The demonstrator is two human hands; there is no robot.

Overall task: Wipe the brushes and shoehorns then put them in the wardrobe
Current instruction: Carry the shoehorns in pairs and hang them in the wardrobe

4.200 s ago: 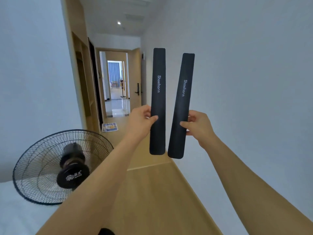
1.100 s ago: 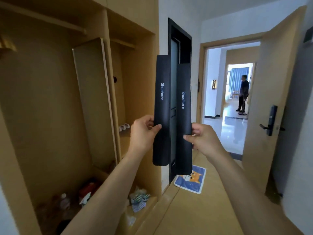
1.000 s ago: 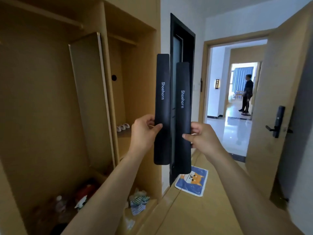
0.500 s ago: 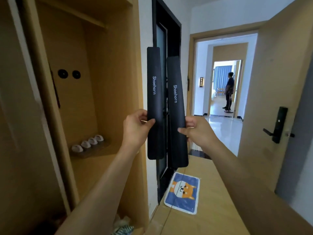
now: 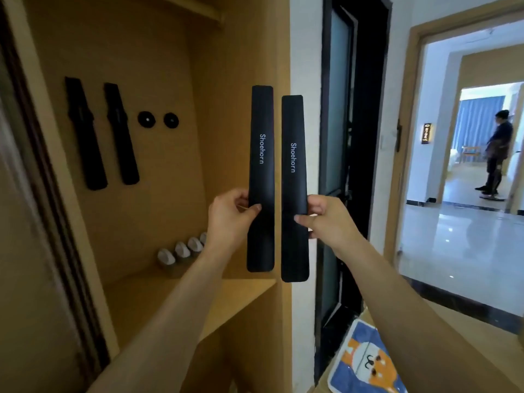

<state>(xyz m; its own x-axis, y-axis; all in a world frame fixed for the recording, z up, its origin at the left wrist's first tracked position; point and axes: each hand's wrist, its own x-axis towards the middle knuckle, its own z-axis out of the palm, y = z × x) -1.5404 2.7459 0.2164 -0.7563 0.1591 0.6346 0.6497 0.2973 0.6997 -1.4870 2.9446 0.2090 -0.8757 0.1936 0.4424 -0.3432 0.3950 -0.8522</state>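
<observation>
Two shoehorns held upright at the open wardrobe, ready to hang.

Left hand (image 5: 231, 219) pinches the left shoehorn (image 5: 261, 177) and right hand (image 5: 326, 219) pinches the right shoehorn (image 5: 294, 188), each grip low on the strip, thumb in front. They stand parallel, just apart, at frame centre, probably so the tops stay free for mounting. On the wardrobe back panel (image 5: 158, 66), upper left, two brushes (image 5: 102, 131) already hang; beside them two round black mounts (image 5: 158, 120) sit bare, likely the shoehorns' spots.
</observation>
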